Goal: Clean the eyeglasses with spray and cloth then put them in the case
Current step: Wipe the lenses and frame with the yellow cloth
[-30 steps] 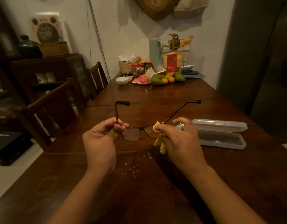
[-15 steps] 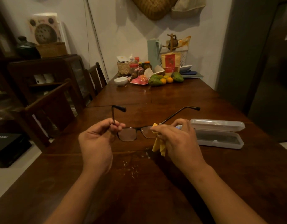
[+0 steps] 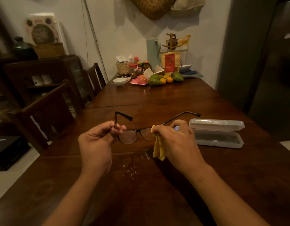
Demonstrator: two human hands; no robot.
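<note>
Two hands hold the glasses [image 3: 135, 135] above the table [image 3: 157, 185], in the head view. Left hand [image 3: 96, 146], closed, pinches the left temple at the hinge. Right hand [image 3: 177, 141], closed, presses the yellow cloth [image 3: 158, 148] onto the right lens; cloth tail hangs down. Case [image 3: 216, 135] lies open on the table, just right of the right hand. Droplets [image 3: 133, 167] sit beneath the glasses.

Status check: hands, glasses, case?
Left hand pinching eyeglasses at left temple. Right hand pressing yellow cloth on right lens. Case open on table, nothing blocking it.
</note>
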